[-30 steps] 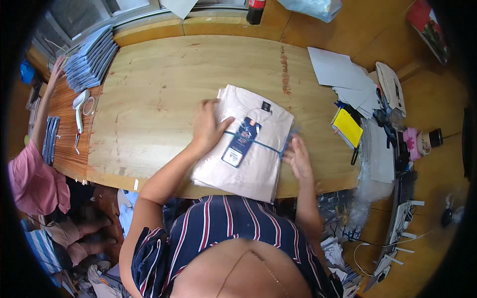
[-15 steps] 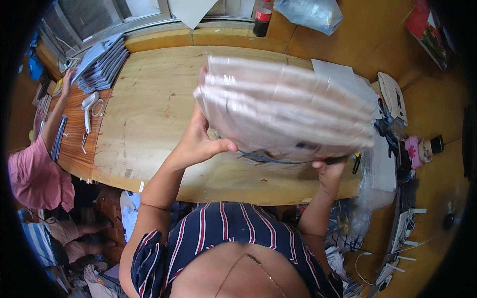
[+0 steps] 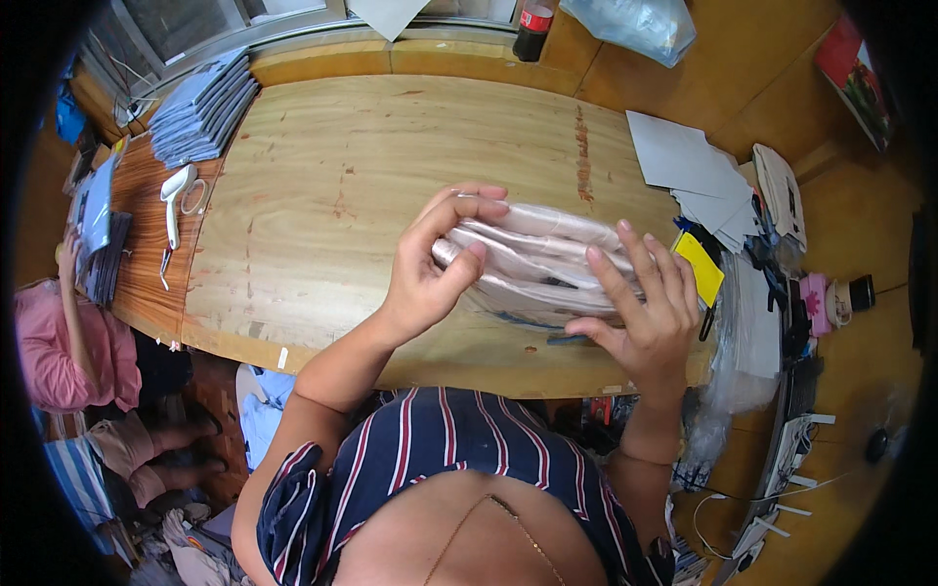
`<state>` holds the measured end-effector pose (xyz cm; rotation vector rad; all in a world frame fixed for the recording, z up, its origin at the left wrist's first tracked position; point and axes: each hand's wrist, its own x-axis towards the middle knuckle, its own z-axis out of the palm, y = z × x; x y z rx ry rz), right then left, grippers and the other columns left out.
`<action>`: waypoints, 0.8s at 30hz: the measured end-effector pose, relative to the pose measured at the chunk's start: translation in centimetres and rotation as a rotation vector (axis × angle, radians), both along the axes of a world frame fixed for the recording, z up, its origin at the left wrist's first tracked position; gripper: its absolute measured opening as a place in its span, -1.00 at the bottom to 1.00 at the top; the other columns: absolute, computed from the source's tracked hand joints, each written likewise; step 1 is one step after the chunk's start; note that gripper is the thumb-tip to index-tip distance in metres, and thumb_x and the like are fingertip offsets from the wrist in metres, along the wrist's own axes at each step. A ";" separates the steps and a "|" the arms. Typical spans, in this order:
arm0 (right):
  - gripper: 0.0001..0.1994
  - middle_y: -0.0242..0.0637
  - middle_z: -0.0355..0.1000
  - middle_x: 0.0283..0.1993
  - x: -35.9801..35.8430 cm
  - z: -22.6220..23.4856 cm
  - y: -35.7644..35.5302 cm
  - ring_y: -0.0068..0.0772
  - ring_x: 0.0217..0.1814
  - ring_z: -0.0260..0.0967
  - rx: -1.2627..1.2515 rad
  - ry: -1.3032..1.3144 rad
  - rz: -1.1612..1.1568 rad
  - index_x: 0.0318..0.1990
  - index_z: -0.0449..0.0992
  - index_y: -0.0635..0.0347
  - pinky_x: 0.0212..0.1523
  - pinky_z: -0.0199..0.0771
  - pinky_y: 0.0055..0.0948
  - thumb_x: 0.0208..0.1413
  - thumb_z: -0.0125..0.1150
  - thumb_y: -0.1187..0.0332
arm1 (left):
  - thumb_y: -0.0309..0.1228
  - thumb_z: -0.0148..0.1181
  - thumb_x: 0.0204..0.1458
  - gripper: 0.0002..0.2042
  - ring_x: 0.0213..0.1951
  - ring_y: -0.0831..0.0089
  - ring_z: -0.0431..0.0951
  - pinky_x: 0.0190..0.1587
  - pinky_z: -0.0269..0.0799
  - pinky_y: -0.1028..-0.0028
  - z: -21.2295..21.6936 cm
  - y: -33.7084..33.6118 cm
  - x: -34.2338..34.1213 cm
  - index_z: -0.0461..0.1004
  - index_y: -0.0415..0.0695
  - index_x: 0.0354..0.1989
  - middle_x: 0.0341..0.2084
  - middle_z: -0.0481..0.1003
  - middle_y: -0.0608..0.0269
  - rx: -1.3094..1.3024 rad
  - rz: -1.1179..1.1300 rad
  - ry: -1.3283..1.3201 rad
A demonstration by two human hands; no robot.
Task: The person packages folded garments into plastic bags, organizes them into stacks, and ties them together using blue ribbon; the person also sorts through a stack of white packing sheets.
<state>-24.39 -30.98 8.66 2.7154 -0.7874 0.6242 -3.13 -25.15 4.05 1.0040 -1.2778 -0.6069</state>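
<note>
Both hands are gripping a bagged shirt (image 3: 532, 256) just above the bench (image 3: 322, 195): left hand (image 3: 430, 278) pinching its end, right hand (image 3: 640, 308) spread open against its side. Packing looks finished; setting it down remains.

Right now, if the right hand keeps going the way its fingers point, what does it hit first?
The right hand points up and left across the folded shirt in clear plastic, which its fingers already overlap. Past it lies bare wooden table. Depth is unclear, so whether the fingertips press the pack cannot be told.
</note>
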 end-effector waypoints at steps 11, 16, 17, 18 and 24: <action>-0.51 -0.11 0.38 -0.29 -1.9 -6.0 -17.8 -0.11 -0.28 0.34 0.630 -0.189 -0.462 -0.17 0.37 0.11 -0.28 0.29 -0.29 -0.21 0.07 -0.04 | -0.17 -0.03 -0.06 -0.34 0.03 0.30 0.08 0.03 0.00 0.31 -13.6 -2.7 0.4 -0.26 -0.03 0.14 -0.02 0.07 0.04 0.492 0.463 0.353; -0.44 -0.05 0.31 -0.21 -5.6 -18.5 -17.7 -0.26 -0.17 0.25 0.969 -0.408 -0.464 -0.10 0.24 0.31 -0.15 0.21 -0.39 -0.12 0.04 0.00 | -0.04 -0.15 -0.04 -0.30 0.00 0.32 0.13 0.01 0.03 0.34 -13.9 -3.8 -1.1 -0.36 -0.08 0.15 0.01 0.07 0.10 0.695 0.028 0.724; -0.56 -0.12 0.32 -0.27 -4.9 -18.9 -15.5 -0.36 -0.22 0.23 0.943 -0.428 -0.420 -0.18 0.26 0.32 -0.19 0.21 -0.44 -0.08 0.05 0.11 | -0.03 -0.17 -0.04 -0.29 0.00 0.32 0.14 0.00 0.05 0.33 -14.8 -4.3 -0.3 -0.38 -0.08 0.15 0.03 0.05 0.09 0.629 0.047 0.650; -0.61 -0.12 0.31 -0.29 -5.0 -18.7 -13.1 -0.40 -0.23 0.22 1.076 -0.437 -0.485 -0.22 0.27 0.31 -0.21 0.21 -0.50 -0.08 0.07 0.16 | -0.01 -0.19 -0.04 -0.29 0.01 0.32 0.14 -0.01 0.06 0.31 -15.5 -4.6 0.1 -0.40 -0.08 0.15 0.05 0.03 0.08 0.579 0.048 0.569; -0.42 -0.04 -0.01 0.11 -7.6 -18.7 -7.2 -0.36 0.11 -0.02 1.387 -0.955 -0.413 0.11 -0.07 0.26 0.07 -0.03 -0.51 -0.02 0.01 0.23 | 0.03 -0.18 -0.07 -0.24 0.03 0.21 0.14 -0.06 0.16 0.23 -10.5 -1.6 1.9 -0.38 -0.13 0.15 0.06 0.01 -0.02 1.097 -0.193 0.371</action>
